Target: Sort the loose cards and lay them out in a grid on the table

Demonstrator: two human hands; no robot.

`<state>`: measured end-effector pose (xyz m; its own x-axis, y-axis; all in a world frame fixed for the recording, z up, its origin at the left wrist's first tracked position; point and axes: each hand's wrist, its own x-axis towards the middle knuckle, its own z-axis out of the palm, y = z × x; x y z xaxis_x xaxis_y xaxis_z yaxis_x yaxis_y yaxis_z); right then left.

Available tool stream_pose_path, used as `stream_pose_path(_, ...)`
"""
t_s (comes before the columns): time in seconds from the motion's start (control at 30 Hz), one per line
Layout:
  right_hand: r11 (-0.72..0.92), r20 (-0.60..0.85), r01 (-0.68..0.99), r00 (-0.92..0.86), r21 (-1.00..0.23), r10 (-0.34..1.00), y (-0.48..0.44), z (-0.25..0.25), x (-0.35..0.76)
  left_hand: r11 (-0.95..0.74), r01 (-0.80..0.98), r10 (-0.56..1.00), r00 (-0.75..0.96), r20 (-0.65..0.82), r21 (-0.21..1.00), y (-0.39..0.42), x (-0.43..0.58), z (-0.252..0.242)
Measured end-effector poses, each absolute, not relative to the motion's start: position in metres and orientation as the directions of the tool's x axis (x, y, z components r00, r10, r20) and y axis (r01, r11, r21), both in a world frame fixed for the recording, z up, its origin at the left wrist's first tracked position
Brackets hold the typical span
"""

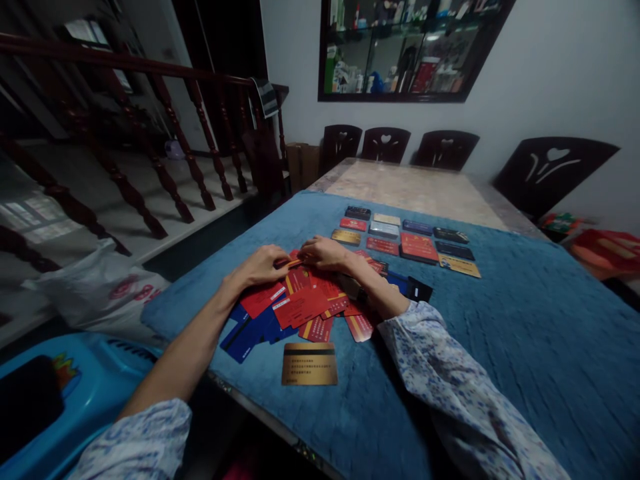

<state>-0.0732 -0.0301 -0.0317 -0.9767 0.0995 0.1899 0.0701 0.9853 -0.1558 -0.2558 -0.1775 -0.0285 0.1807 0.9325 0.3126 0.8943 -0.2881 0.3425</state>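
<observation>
A loose heap of red cards (pixel 305 303) and blue cards (pixel 245 338) spreads over the blue cloth. At its far edge, my left hand (pixel 267 265) pinches an orange-edged card (pixel 292 264), fingers closed. Right beside it, my right hand (pixel 323 255) has its fingers bent down over the same spot; what it grips, if anything, is hidden. A gold card (pixel 309 364) with a dark stripe lies alone in front of the heap. Beyond my hands, small card stacks stand in rows, among them a red stack (pixel 419 247) and a yellow card (pixel 459 265).
The blue cloth (pixel 525 333) covers most of the table, with bare tabletop (pixel 400 181) at the far end. Dark chairs (pixel 445 149) stand behind it. On the left are a wooden railing (pixel 125 63), a white plastic bag (pixel 110 287) and a blue plastic object (pixel 95 380).
</observation>
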Motion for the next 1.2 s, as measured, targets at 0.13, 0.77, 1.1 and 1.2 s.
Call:
stream_pose_path(0.13,0.988,0.196,0.089,-0.974,-0.126,0.112,-0.028,-0.032,-0.072,-0.276,0.894,0.939,0.172,0.297,0.354,-0.178,-0.257,-0.029)
stream_pose_path(0.77,0.975,0.360,0.199,-0.906,-0.099,0.221,-0.030,-0.030,-0.064,-0.228,0.892,0.923,0.071,0.377,0.390,-0.173,-0.262,-0.037)
stream_pose_path(1.1,0.926,0.338,0.340,-0.863,-0.165,0.377,-0.040,-0.023,-0.064,-0.182,0.902,0.926,0.024,0.377,0.391,-0.168,-0.269,-0.042)
stream_pose_path(1.2,0.915,0.347,0.348,-0.848,-0.204,0.400,-0.040,-0.024,-0.063,-0.166,0.890,0.929,-0.003,0.371,0.424,-0.166,-0.270,-0.044)
